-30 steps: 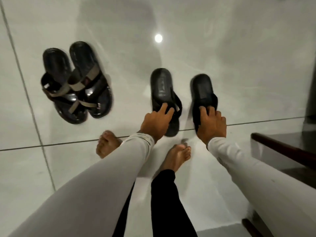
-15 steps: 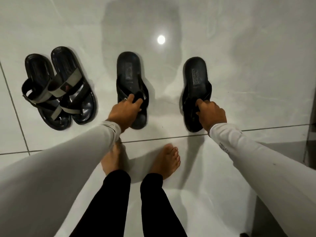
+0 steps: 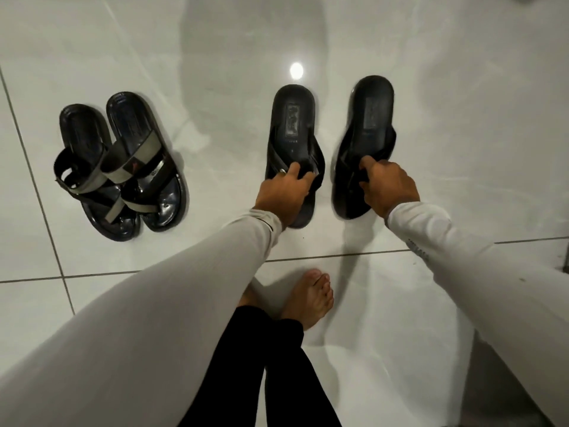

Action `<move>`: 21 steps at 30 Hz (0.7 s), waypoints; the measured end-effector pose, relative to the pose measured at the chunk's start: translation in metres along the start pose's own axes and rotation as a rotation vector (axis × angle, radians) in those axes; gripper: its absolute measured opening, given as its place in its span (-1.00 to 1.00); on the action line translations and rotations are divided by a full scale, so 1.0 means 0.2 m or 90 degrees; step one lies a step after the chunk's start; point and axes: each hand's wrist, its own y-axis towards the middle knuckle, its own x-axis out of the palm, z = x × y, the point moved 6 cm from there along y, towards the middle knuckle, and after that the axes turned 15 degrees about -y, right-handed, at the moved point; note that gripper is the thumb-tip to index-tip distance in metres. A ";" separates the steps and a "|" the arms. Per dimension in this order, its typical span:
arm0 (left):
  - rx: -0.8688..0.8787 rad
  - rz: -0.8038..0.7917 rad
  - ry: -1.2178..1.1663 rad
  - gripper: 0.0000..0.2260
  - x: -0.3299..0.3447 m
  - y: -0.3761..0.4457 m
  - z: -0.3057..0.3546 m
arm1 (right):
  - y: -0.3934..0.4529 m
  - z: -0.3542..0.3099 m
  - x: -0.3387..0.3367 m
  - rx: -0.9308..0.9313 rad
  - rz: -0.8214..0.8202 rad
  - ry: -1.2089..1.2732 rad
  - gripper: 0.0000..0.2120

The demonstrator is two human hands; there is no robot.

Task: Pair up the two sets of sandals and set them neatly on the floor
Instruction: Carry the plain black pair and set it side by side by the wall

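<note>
Two plain black sandals lie side by side on the white tiled floor, heels pointing away from me. My left hand (image 3: 284, 191) grips the strap of the left black sandal (image 3: 292, 124). My right hand (image 3: 389, 184) grips the strap of the right black sandal (image 3: 368, 118), which looks slightly tilted and blurred. A narrow gap separates the two. Further left sits the other pair, black sandals with grey straps (image 3: 123, 164), one overlapping the other at an angle.
My bare feet (image 3: 311, 300) stand on the tile just behind the black sandals, below a dark grout line (image 3: 308, 257). A ceiling light reflects on the glossy floor (image 3: 296, 70). A dark edge shows at the far right (image 3: 566, 260).
Both hands have carried the black sandals toward each other, so the gap between them has shrunk. The strapped pair has stayed where it was.
</note>
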 end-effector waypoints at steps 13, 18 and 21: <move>0.043 0.051 0.035 -0.65 0.00 -0.07 -0.08 | -0.05 -0.22 0.00 -0.029 0.013 -0.016 -0.61; 0.031 0.047 0.009 -0.65 0.00 -0.05 -0.06 | -0.06 -0.20 -0.01 -0.034 0.003 -0.030 -0.60; 0.019 0.056 0.004 -0.61 -0.02 -0.09 -0.06 | -0.09 -0.21 -0.03 -0.026 0.002 -0.053 -0.52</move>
